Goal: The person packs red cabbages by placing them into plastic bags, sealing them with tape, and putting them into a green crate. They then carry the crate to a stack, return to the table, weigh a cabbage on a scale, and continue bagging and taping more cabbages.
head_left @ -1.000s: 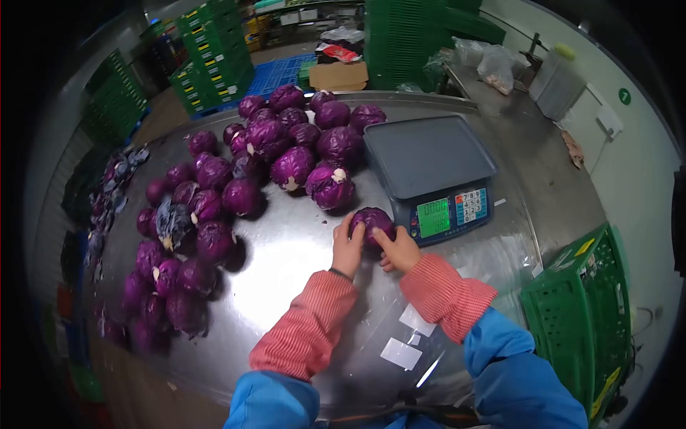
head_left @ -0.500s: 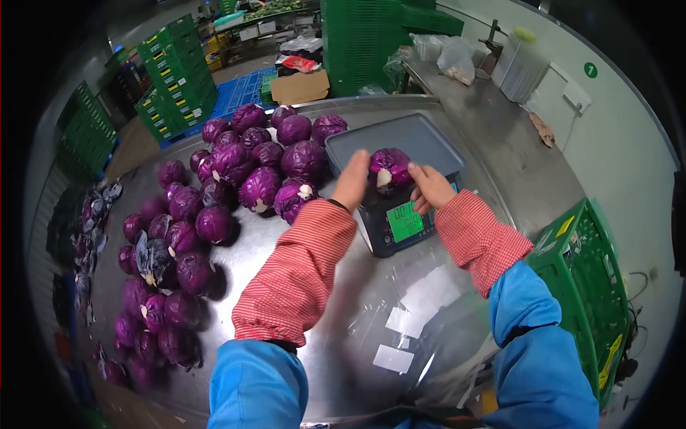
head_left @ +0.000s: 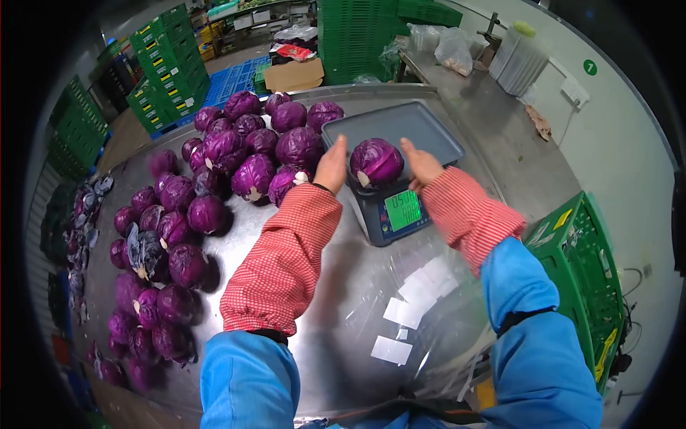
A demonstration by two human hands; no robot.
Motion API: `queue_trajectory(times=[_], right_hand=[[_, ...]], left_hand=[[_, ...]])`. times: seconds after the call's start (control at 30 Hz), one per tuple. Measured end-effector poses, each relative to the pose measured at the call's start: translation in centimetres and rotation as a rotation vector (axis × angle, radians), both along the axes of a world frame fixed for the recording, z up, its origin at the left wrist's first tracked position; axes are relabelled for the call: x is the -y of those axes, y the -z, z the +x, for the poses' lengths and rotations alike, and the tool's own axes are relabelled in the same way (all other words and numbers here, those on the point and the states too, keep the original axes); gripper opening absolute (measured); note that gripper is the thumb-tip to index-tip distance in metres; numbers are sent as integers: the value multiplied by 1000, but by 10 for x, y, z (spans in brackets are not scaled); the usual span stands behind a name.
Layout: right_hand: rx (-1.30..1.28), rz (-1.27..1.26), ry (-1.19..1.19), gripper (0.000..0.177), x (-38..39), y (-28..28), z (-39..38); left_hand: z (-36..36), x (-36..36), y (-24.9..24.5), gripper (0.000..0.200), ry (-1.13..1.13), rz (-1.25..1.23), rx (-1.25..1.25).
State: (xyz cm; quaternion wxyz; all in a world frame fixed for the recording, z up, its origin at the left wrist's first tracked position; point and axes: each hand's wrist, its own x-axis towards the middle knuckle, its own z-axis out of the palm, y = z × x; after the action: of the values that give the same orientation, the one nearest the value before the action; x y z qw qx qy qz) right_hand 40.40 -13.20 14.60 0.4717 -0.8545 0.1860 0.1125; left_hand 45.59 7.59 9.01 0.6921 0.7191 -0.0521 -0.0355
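Observation:
A red cabbage [head_left: 376, 163] sits at the front of the digital scale [head_left: 394, 132], its pale stem end turned toward me and low. On its left my left hand [head_left: 331, 166] is held open, fingers straight up, with a narrow gap to the leaves. My right hand [head_left: 423, 164] is open on the other side, fingertips right at the cabbage's edge. Below the cabbage, the scale's display [head_left: 402, 210] glows green with digits. Several more red cabbages [head_left: 300, 147] lie in a group just left of my left hand.
The steel table [head_left: 314, 372] carries white labels [head_left: 401, 312] and clear plastic film near me. A green crate [head_left: 572, 264] stands at the right edge. Loose outer leaves [head_left: 82, 222] lie along the far left. Stacked green crates [head_left: 168, 68] and a side counter [head_left: 493, 107] stand beyond.
The cabbage has turned, so its stem end now points lower left, and it looks larger in view. Both hands have drawn a little apart from it. The view has shifted slightly.

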Motion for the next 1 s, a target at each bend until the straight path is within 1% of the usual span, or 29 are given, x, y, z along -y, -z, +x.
queue_trajectory(times=[0.03,0.1,0.13,0.17,0.2,0.23,0.3,0.37,0.43,0.47,0.5,0.53,0.57,0.6,0.63,0.7,0.77,0.8,0.87,0.9,0.93,0.97,1.0], right_hand=[[-37,60,-60,86,-12,4,2],[24,226,-39,87,-24,7,2],[42,311,-23,87,-24,12,-4],[58,463,-62,84,-19,5,-19],[70,618,-90,82,-14,-10,-41],[54,837,30,77,-10,-15,-60],[113,1017,-14,62,9,-19,-101],[172,1229,-27,58,17,-14,-149],[161,1326,128,55,35,8,-196],[153,1373,217,54,46,17,-218],[70,1426,172,55,61,25,-244],[-16,1477,131,55,76,35,-272],[-5,1461,214,55,85,49,-295],[8,1444,292,54,92,63,-315],[6,1420,288,53,98,71,-335],[-44,1563,112,50,109,80,-371],[-51,1527,265,50,111,89,-402],[-51,1506,345,49,113,94,-417],[-39,1517,403,49,119,107,-438],[-32,1522,433,49,121,110,-447],[-27,1528,393,50,122,109,-455],[-34,1562,359,51,122,107,-460],[-41,1595,323,51,121,105,-464]], left_hand=[[3,12,11,65,20,4,21],[-34,30,-14,64,-89,51,245],[-44,27,-23,63,-11,-43,163],[-52,25,-19,62,4,-110,225],[-79,25,-32,62,15,-172,225],[-119,27,-57,59,62,-258,249],[-179,35,-66,60,130,-344,328],[-247,36,-43,59,94,-130,369],[-325,23,15,64,79,369,306],[-362,13,46,65,196,591,298],[-388,3,69,66,316,809,289],[-403,-3,78,66,400,952,296],[-414,-11,86,65,485,1095,300],[-409,-22,103,64,506,1159,404],[-399,-27,106,61,514,1178,436],[-374,-34,99,55,494,1168,476],[-357,-34,85,48,402,1245,577],[-365,-28,81,43,319,1173,536],[-377,-5,75,33,157,1022,457],[-399,15,82,22,44,860,375],[-421,43,89,21,13,689,149],[-439,67,97,24,31,603,122],[-450,90,102,27,38,617,207]])
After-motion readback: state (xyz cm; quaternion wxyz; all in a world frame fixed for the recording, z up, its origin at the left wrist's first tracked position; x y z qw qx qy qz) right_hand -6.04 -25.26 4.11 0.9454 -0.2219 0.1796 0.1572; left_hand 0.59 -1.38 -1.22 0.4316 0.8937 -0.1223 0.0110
